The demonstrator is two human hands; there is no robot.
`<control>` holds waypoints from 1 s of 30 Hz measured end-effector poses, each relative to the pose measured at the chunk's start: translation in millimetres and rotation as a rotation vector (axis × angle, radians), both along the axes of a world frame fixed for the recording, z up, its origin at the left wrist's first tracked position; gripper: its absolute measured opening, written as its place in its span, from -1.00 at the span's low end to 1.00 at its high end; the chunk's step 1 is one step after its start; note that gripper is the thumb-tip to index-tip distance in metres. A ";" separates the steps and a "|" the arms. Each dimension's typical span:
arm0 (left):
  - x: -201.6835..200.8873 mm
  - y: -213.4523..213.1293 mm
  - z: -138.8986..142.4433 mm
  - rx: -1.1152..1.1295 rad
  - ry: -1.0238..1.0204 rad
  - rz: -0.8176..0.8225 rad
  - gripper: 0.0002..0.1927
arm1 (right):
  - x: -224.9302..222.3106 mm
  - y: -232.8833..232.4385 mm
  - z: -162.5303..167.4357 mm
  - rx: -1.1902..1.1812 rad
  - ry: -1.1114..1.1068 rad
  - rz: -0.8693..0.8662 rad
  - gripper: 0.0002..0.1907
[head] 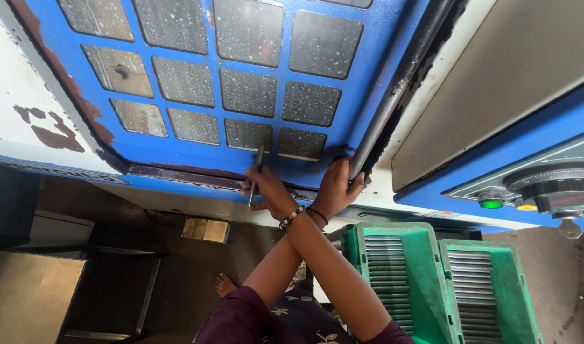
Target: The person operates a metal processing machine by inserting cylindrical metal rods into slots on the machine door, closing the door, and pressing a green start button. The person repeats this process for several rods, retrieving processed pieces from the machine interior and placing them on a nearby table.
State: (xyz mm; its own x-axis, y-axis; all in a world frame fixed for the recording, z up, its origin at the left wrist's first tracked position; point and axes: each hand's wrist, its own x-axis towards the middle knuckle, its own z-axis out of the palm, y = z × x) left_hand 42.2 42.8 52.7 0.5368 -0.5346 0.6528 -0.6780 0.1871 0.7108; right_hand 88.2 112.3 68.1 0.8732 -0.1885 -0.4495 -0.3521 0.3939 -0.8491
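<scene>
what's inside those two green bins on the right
Both green bins hold tight rows of thin grey metal pieces, stacked on edge. Only the top edges show; what lies beneath them and the bin bottoms are covered.

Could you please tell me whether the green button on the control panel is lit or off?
Lit, it seems: the green button glows brightly beside the duller yellow button on the control panel.
</scene>
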 end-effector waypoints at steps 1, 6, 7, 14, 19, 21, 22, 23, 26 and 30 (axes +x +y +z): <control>0.6 0.7 0.3 -0.003 -0.007 -0.015 -0.64 | 1.8 0.4 0.2 -0.010 -0.002 -0.022 -0.65; 5.2 3.4 -1.1 0.004 -0.026 -0.077 -0.64 | 11.6 3.3 1.2 0.030 -0.014 -0.110 -0.72; 6.1 3.9 -1.5 0.012 -0.030 -0.086 -0.64 | 12.9 4.5 1.5 0.034 -0.011 -0.119 -0.73; 10.3 8.8 2.0 -0.001 -0.035 -0.144 -0.62 | 19.8 9.4 4.4 0.121 0.002 -0.171 -0.73; 14.6 15.2 9.3 0.017 -0.035 -0.201 -0.55 | 32.3 19.9 8.4 -0.080 0.016 -0.180 -0.74; 16.2 17.3 11.9 0.016 -0.028 -0.214 -0.55 | 36.2 23.3 11.1 -0.094 0.026 -0.185 -0.73; 16.8 18.1 13.1 0.013 -0.031 -0.214 -0.54 | 38.3 24.4 12.2 -0.101 0.030 -0.187 -0.72; 17.4 18.9 14.2 0.011 -0.035 -0.213 -0.54 | 40.2 24.9 12.9 -0.109 0.029 -0.193 -0.72; 19.8 22.7 16.9 0.001 -0.028 -0.230 -0.55 | 43.5 24.8 10.1 -0.135 0.038 -0.218 -0.72; 25.9 30.3 18.6 0.011 -0.004 -0.284 -0.58 | 51.8 26.1 -2.5 -0.221 -0.099 -0.284 -0.78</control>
State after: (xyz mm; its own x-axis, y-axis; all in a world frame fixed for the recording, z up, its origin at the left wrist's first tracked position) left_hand 68.2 73.1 71.3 0.3619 -0.6702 0.6480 -0.6025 0.3622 0.7112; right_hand 140.0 138.4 65.6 0.8095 -0.5123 -0.2869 -0.1672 0.2673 -0.9490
